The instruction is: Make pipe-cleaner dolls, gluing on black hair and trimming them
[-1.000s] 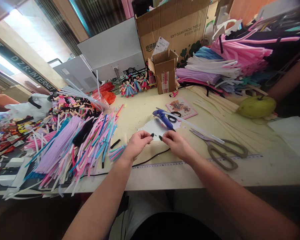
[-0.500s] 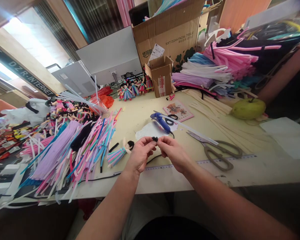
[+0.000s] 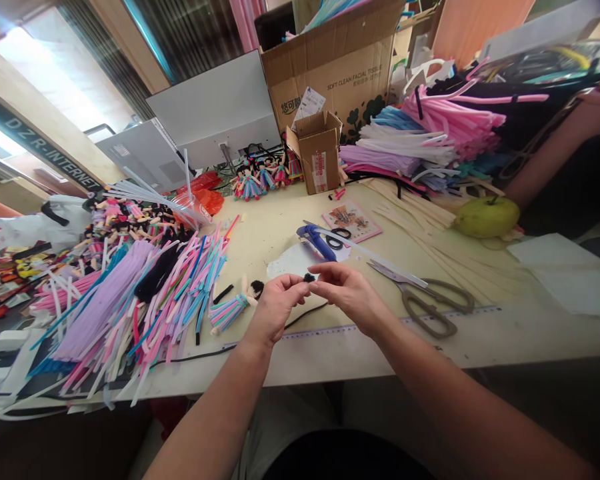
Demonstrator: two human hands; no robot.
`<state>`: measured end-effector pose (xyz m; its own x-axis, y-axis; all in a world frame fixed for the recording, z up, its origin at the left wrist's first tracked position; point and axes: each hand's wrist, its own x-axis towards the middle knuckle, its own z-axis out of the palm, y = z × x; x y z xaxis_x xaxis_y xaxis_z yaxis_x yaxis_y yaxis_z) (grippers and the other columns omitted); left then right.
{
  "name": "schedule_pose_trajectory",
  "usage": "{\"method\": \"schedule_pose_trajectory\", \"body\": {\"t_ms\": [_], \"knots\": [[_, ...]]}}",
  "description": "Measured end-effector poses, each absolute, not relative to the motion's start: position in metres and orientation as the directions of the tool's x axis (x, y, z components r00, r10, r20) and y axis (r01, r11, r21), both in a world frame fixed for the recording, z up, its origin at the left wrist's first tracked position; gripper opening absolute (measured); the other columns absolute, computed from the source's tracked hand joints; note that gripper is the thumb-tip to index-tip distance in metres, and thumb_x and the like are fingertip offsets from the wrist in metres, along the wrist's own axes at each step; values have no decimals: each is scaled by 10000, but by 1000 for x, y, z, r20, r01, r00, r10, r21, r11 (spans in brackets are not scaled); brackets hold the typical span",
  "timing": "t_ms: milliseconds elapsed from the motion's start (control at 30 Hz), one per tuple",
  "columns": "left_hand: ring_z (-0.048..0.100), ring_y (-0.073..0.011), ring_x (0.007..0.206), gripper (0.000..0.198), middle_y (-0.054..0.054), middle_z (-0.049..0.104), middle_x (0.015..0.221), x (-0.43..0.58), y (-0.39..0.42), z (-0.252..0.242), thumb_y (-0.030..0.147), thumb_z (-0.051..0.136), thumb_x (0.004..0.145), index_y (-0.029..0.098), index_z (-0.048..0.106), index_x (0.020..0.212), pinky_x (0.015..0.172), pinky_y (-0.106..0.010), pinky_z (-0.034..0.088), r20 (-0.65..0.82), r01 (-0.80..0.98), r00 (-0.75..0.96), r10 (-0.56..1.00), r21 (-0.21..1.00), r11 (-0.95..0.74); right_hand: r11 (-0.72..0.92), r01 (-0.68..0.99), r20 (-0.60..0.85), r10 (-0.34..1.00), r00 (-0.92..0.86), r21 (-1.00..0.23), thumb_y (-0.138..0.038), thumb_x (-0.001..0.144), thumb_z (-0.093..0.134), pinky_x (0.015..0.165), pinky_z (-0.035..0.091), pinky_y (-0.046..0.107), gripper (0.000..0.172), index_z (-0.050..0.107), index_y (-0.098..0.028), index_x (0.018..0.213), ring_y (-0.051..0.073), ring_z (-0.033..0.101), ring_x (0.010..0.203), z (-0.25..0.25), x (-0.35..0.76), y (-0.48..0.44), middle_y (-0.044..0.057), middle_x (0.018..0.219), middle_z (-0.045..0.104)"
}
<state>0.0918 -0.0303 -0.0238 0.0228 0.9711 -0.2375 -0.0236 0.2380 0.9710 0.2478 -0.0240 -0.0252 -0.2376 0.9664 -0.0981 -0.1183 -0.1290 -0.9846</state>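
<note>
A small curled piece of black pipe cleaner (image 3: 309, 277) sits between my two hands, above the table. My left hand (image 3: 279, 303) pinches it from the left with thumb and forefinger. My right hand (image 3: 349, 295) has its thumb and forefinger around its right side, the forefinger raised a little above the piece. Left of my left hand lies a pipe-cleaner doll (image 3: 235, 308) with black hair and a striped pastel skirt. A short black pipe-cleaner length (image 3: 223, 294) is beside it. Beyond my hands rests a blue glue gun (image 3: 317, 241) with a long clear glue stick.
Large scissors (image 3: 430, 300) and a ruler (image 3: 340, 329) lie right and near the front edge. Small black scissors (image 3: 339, 238) touch a picture card (image 3: 353, 221). Pipe cleaners (image 3: 180, 287) heap at left. Finished dolls (image 3: 260, 179), a small carton (image 3: 320, 157) and a green fruit (image 3: 487, 216) stand farther back.
My right fingers have loosened and spread somewhat, the forefinger lifting over the black piece. My left hand keeps its pinch. The whole view has shifted slightly.
</note>
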Motion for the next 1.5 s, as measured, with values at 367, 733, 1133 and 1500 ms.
{"method": "schedule_pose_trajectory", "body": {"t_ms": [367, 733, 1133, 1500], "knots": [[469, -79, 584, 207, -4, 601, 651, 92, -35, -22, 307, 748, 657, 140, 632, 695, 596, -231, 357, -272, -17, 78, 959, 962, 274, -235, -258, -178, 958, -223, -937, -383, 701, 747, 521, 377, 247, 238, 669, -158, 695, 96, 491, 537, -33, 248, -16, -17, 575, 585], [447, -53, 544, 230, -5, 606, 649, 93, -35, -21, 301, 764, 667, 127, 618, 704, 552, -204, 314, -324, -109, 131, 937, 935, 338, -146, -180, -98, 963, -250, -973, -377, 711, 718, 539, 366, 248, 211, 697, -168, 695, 91, 454, 554, -31, 251, -17, -28, 587, 576], [472, -58, 569, 240, 1, 591, 661, 87, -31, -28, 273, 819, 652, 125, 645, 726, 552, -204, 331, -381, -221, 287, 879, 866, 448, -182, -215, -122, 956, -266, -959, -391, 686, 748, 535, 379, 245, 244, 704, -151, 697, 91, 476, 546, -28, 255, -16, -20, 576, 577], [559, -119, 710, 198, 11, 639, 831, 103, -34, -27, 222, 780, 686, 187, 615, 790, 623, -268, 432, -374, -499, 176, 911, 764, 410, -357, -283, -231, 890, -394, -890, -394, 679, 765, 567, 428, 242, 263, 715, -147, 752, 85, 540, 558, -32, 247, -31, -4, 651, 625]]}}
